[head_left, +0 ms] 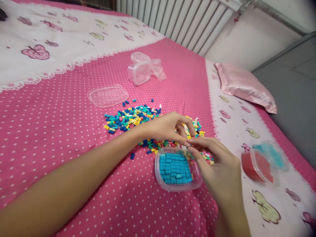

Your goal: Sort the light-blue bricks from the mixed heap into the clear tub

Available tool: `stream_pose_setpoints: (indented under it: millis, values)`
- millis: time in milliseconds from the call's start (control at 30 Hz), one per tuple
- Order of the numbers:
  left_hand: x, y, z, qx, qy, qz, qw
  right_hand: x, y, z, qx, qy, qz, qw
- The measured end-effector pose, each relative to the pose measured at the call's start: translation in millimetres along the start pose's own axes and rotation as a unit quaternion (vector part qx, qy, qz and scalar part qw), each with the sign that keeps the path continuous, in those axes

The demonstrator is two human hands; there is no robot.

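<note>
Currently, left hand (170, 126): fingertips pinched over the pile, contents cannot be told.
Right hand (218, 166): fingers half curled at container (172, 188) rim, grasp unclear.
Brick pile (133, 118): loose on bed (49, 125).

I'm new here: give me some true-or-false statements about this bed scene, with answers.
The clear container by the hands holds light-blue bricks. True.
The loose brick pile is all one colour. False: many colours are mixed.
A clear lid lies flat beyond the pile. True.
The pink pillow rests on the pile. False: it lies apart, far right.
The left hand and right hand meet fingertips by the container's rim. True.
</note>
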State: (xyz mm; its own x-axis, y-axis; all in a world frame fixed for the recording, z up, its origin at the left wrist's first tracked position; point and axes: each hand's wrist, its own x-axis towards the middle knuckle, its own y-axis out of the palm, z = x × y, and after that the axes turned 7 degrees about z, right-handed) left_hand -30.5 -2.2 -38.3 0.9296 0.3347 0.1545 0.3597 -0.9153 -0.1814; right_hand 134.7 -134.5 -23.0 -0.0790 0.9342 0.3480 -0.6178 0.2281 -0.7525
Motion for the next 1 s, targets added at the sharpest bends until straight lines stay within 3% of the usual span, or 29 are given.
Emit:
stream_pose_setpoints:
  millis: [200, 433, 667, 1000]
  values:
    - [-1.3, -4.8, 2.1, -0.015, -0.019, 0.058, 0.998, -1.7, 1.3, 2.1, -0.032, -0.012, 0.010, 0.999]
    - [-4.7, -8.6, 0.2, 0.021, -0.035, 0.068, 0.997, -3.5, -0.3, 9.7, -0.044, -0.005, 0.025, 0.999]
    - [-5.5, -15.1, -5.3, 0.129, -0.042, -0.053, 0.989, -6.3, -0.5, 12.0, -0.028, 0.003, 0.123, 0.992]
    - [-2.8, -15.5, 5.5, 0.193, -0.051, -0.071, 0.977, -11.8, 7.3, 8.3, -0.086, -0.021, 0.174, 0.981]
